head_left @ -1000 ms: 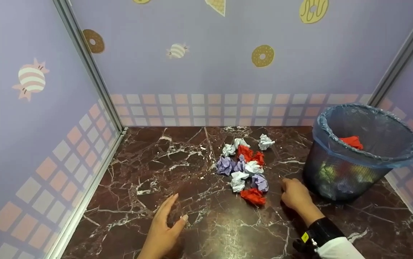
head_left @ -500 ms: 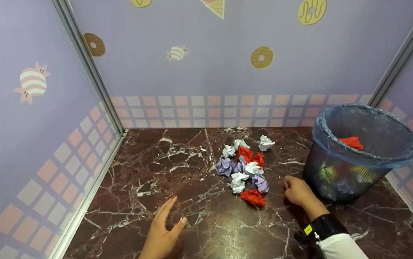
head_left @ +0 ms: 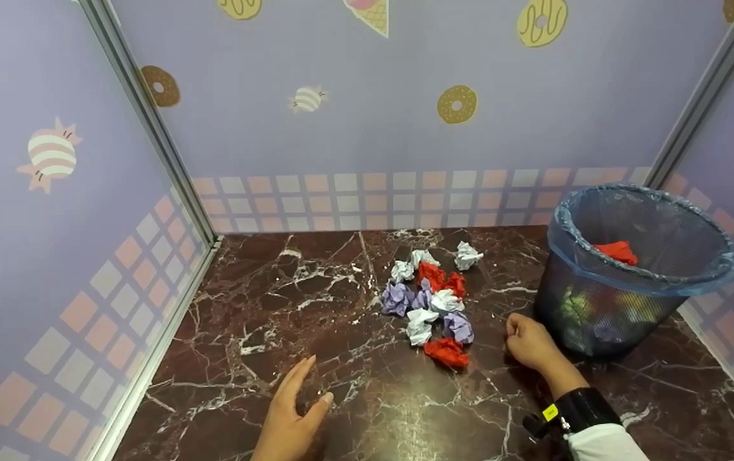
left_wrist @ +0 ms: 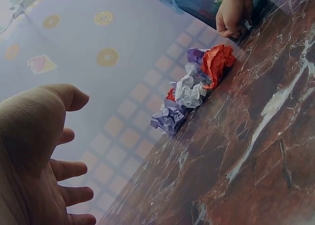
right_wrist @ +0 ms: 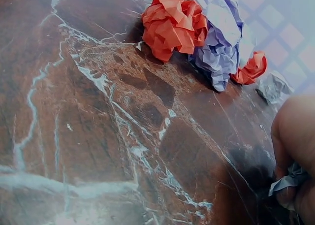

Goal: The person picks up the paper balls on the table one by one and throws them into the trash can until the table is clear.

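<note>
My right hand (head_left: 528,342) is low over the marble tabletop, between the waste bin (head_left: 587,317) and a heap of crumpled paper balls. Its curled fingers grip a pale grey crumpled paper ball (right_wrist: 289,181), mostly hidden inside the hand. The heap mixes white (head_left: 419,326), purple (head_left: 458,328) and red (head_left: 446,353) balls; the red one in front is nearest to this hand. My left hand (head_left: 290,410) is left of the heap, fingers extended and thumb apart, holding nothing. In the left wrist view its palm side shows, apart from the heap.
The mesh bin has a blue plastic liner (head_left: 562,240) folded over its rim. A red paper ball (head_left: 617,251) and other coloured papers show inside. One white ball (head_left: 468,256) lies behind the heap. Patterned panels (head_left: 341,141) stand at the back and both sides.
My right hand has drawn slightly to the right, away from the heap and towards the bin. The left hand stays nearly still. The head view has shifted a little; the heap looks unchanged.
</note>
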`<state>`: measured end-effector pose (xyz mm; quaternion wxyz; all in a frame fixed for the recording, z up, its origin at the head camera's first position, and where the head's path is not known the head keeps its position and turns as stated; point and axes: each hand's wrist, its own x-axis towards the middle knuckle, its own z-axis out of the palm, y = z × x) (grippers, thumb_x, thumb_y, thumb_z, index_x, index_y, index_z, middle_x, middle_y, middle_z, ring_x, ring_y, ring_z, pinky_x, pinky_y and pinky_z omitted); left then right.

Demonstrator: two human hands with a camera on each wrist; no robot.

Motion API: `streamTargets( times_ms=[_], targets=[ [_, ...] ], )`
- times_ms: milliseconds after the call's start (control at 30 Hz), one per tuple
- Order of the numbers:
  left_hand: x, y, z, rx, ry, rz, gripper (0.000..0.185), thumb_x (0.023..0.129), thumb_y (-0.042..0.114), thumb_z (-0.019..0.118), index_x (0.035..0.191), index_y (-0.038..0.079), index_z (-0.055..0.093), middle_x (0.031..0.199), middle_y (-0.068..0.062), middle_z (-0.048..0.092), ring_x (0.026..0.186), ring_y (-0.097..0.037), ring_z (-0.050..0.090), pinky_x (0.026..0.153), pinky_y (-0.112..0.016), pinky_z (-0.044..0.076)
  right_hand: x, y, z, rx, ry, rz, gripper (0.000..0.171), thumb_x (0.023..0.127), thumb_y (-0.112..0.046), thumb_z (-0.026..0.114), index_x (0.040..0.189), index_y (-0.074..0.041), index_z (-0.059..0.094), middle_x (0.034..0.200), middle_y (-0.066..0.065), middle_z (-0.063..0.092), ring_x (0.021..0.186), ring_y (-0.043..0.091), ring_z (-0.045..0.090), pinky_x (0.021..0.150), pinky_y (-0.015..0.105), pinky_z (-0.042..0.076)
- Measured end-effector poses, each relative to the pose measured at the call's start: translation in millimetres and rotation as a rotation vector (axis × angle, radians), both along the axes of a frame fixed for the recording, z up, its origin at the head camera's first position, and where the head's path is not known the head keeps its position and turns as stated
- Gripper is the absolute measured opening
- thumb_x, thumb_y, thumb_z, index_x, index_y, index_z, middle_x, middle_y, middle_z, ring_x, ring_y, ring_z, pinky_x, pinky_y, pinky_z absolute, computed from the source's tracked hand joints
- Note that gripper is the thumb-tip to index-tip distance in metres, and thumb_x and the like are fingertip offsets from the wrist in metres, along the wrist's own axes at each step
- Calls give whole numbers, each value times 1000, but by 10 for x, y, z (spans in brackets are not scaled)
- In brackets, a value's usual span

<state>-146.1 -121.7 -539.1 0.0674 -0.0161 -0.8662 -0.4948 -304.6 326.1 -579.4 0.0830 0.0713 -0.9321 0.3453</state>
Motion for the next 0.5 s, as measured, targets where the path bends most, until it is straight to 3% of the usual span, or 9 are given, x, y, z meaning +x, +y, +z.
streamTargets(
  times_ms=[500],
  targets=[
    [-3, 29, -69, -6, 27, 1, 66, 86, 36, 72, 145, 27, 44, 152, -11, 38, 139, -37, 35, 107, -65, 31, 41, 78, -29, -157, -24, 2, 17, 68, 9, 54, 70, -7, 49, 61, 0, 47, 60, 15, 50, 56, 24, 39]
  ],
)
